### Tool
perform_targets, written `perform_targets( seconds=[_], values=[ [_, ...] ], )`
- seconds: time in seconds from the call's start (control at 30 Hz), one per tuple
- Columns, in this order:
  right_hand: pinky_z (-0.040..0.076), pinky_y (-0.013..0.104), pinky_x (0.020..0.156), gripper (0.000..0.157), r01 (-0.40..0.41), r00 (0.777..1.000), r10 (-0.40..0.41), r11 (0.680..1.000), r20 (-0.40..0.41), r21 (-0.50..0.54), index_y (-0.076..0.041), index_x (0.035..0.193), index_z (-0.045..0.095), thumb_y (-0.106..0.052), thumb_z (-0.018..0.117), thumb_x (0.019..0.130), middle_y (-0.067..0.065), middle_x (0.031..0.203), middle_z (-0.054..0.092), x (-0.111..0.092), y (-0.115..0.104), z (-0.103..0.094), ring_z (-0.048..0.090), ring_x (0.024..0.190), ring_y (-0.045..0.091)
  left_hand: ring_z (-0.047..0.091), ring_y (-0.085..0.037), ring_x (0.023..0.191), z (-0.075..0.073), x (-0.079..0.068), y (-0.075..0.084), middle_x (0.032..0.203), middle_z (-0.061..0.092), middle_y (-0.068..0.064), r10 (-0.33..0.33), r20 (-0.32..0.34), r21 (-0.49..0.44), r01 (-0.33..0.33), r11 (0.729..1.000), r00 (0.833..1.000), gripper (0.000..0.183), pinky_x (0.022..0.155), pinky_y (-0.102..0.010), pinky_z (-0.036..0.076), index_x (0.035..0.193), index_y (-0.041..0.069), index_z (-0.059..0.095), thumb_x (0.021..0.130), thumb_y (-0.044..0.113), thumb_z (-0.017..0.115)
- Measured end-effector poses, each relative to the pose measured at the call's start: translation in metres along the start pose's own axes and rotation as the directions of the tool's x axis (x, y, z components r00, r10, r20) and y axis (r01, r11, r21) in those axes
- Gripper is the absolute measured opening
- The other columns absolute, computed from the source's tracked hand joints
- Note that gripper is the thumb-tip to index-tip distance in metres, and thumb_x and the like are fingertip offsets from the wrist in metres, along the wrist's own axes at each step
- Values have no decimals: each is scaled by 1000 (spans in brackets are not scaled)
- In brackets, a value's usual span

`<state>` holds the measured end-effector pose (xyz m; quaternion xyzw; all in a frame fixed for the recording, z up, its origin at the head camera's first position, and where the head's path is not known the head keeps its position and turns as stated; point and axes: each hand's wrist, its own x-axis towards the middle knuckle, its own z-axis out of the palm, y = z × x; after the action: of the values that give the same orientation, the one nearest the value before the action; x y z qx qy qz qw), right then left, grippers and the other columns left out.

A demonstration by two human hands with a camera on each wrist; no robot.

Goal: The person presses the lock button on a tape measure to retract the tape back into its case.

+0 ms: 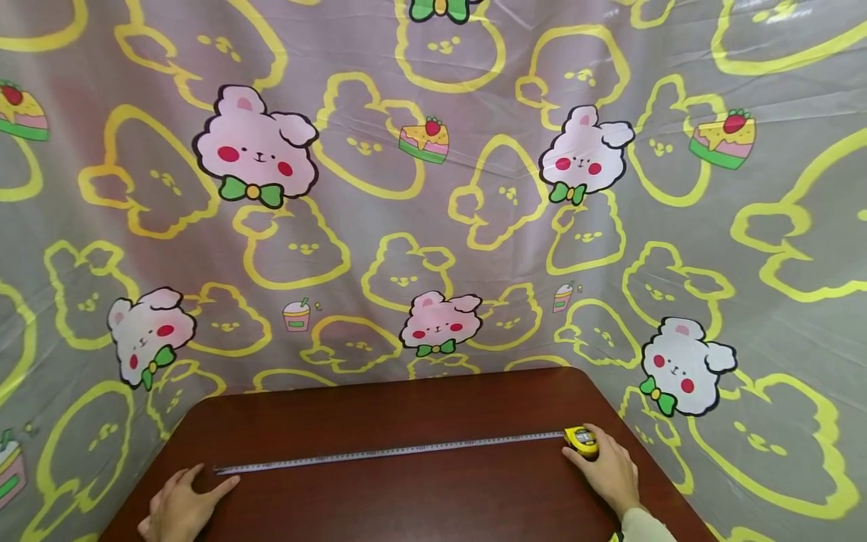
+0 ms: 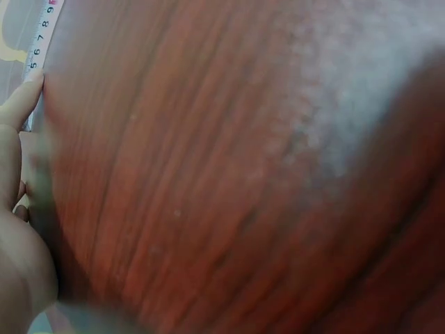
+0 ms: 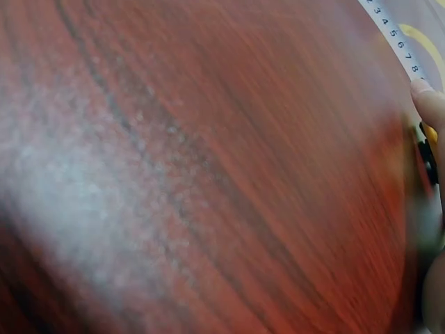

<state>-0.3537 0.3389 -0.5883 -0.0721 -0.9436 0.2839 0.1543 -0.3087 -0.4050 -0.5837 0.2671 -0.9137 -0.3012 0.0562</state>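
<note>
Tape [image 1: 393, 452], pale and ruled with dark numerals, lies extended across a red-brown wooden counter [image 1: 433, 500], rising slightly from left to right in the head view. Its right end enters a yellow case [image 1: 584, 443], which stands near the right side of the counter. The right hand [image 1: 612, 473] holds this case, the grip pinching it between the thumb at the near side and the fingers at the far side. A pale sleeve [image 1: 648, 527] covers the wrist behind it. The left hand [image 1: 179, 510] is at the opposite end of the tape, its grip spread, with thumb and forefinger apart on either side of the free end. In the left wrist view a fingertip overlaps the tape just below the numeral 5 (whether it presses down cannot be told). The right wrist view shows numerals from 3 to 8 beside the right thumb, with part of the case at the frame's edge. Glare whitens the wood grain in both wrist views. Behind the rounded far corners of the counter hangs a grey curtain [image 1: 474, 263], printed with yellow outlines, white rabbits [image 1: 582, 154], cake slices [image 1: 424, 141] and cups [image 1: 296, 317].
</note>
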Motion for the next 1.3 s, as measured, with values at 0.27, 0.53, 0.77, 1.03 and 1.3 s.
perform_targets(
  seconds=[0.27,0.53,0.77,1.03,1.3],
  values=[
    [35,68,88,91,1,999,-2,1000,-36,-23,-10,143,51,-75,70,83,27,136,58,2,1,4,53,117,52,19,-69,124,-1,6,-1,146,28,-37,74,62,16,-75,997,995,113,92,-79,18,148,0,45,76,84,67],
    [35,67,87,86,-43,999,42,999,-32,-27,-10,143,50,-71,70,86,27,136,58,3,-4,4,53,116,51,28,-65,123,1,7,-2,145,38,-34,80,10,-17,-80,997,997,106,90,-76,22,134,0,61,73,85,69],
    [36,65,87,78,-50,998,50,999,-47,1,-8,141,52,-60,76,88,29,133,60,5,-7,4,58,109,48,40,-59,116,1,7,1,139,47,-32,66,-73,-66,-70,995,995,97,86,-74,25,122,-1,66,73,82,73],
    [40,63,84,74,-44,996,49,997,-68,67,-3,139,55,-49,82,86,30,130,62,6,-7,0,60,107,50,47,-54,112,-6,2,2,128,56,-33,68,-72,-184,-80,980,995,89,84,-68,30,121,-2,64,75,73,79],
    [45,59,83,74,-36,998,41,993,-50,110,-3,139,56,-48,83,86,29,129,62,9,-12,-12,61,106,45,60,-33,92,-25,-1,8,93,68,-12,59,-64,-363,-79,928,996,60,78,-51,48,96,1,65,78,53,89]
  ],
)
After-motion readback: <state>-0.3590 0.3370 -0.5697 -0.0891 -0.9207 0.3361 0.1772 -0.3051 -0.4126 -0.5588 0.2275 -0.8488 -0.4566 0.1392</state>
